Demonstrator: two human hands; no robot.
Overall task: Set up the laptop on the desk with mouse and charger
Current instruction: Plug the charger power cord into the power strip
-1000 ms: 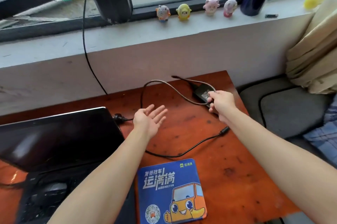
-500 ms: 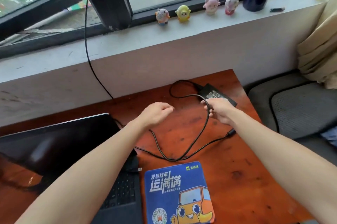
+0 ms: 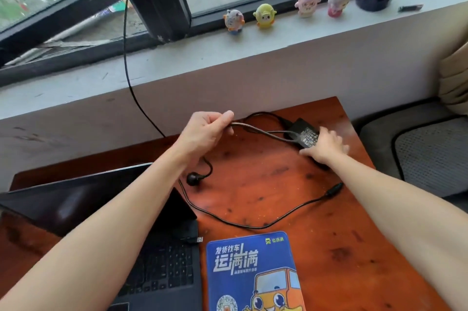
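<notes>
The charger brick (image 3: 302, 132) lies on the desk (image 3: 342, 247) beyond the blue mouse pad (image 3: 253, 272), past its far right corner; the right hand (image 3: 326, 146) lies on it, fingers spread flat, gripping nothing. Beyond the pad's far left corner the left hand (image 3: 207, 131) is curled, pinching the cable (image 3: 260, 130) clear of the wood. The cable looks limp and light, likely to sag and snag, so guide it near its plug (image 3: 193, 179); the brick seems dense and rigid, best taken across its sides.
</notes>
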